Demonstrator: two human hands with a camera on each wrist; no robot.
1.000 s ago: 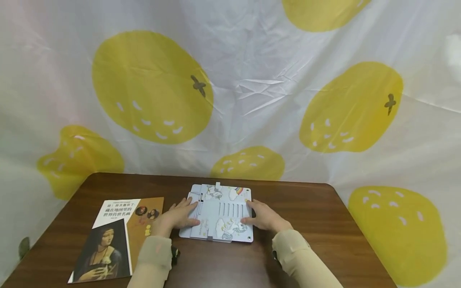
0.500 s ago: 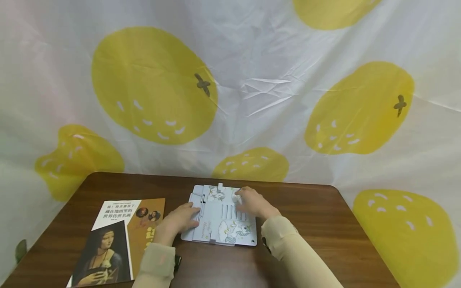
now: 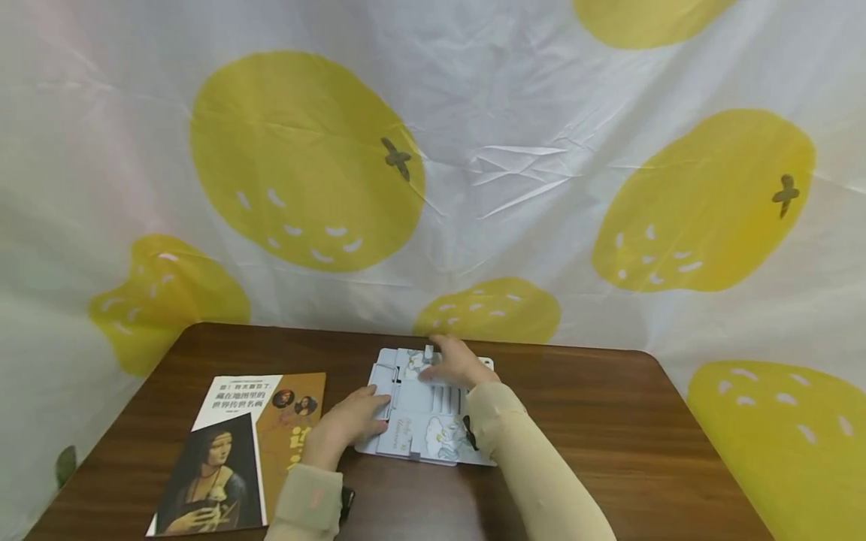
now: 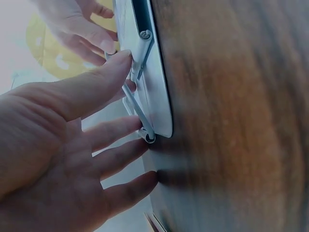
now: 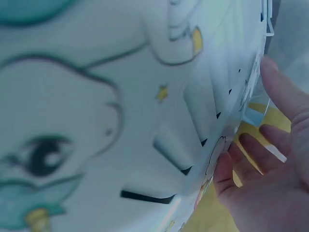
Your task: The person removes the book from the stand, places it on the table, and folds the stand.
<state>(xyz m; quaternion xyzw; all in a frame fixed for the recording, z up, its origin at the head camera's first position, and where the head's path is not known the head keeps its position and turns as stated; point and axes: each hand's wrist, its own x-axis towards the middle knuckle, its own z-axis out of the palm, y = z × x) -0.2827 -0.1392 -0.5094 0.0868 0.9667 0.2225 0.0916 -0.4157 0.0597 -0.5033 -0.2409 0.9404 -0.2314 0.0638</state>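
Note:
A white metal book stand with unicorn drawings (image 3: 421,409) lies folded flat on the table, slots across its middle and wire parts at its left side. My left hand (image 3: 348,424) is at its left edge; in the left wrist view the fingers (image 4: 126,128) are spread, by the wire prop (image 4: 139,110). Over the stand's far part is my right hand (image 3: 458,364), thumb above the panel and fingers near the small tab (image 3: 429,352) on the far edge. The right wrist view shows these fingers (image 5: 256,157) loosely bent beside the panel, nothing visibly gripped.
A book with a painted portrait on its cover (image 3: 211,477) lies on the brown wooden table (image 3: 575,421), left of my left hand. Behind the table's far edge hangs a white cloth printed with yellow fruit (image 3: 514,225).
My right hand has moved from the stand's right edge leftward and away from me to the far edge by the tab. My left hand stays at the left edge. The head view has shifted slightly.

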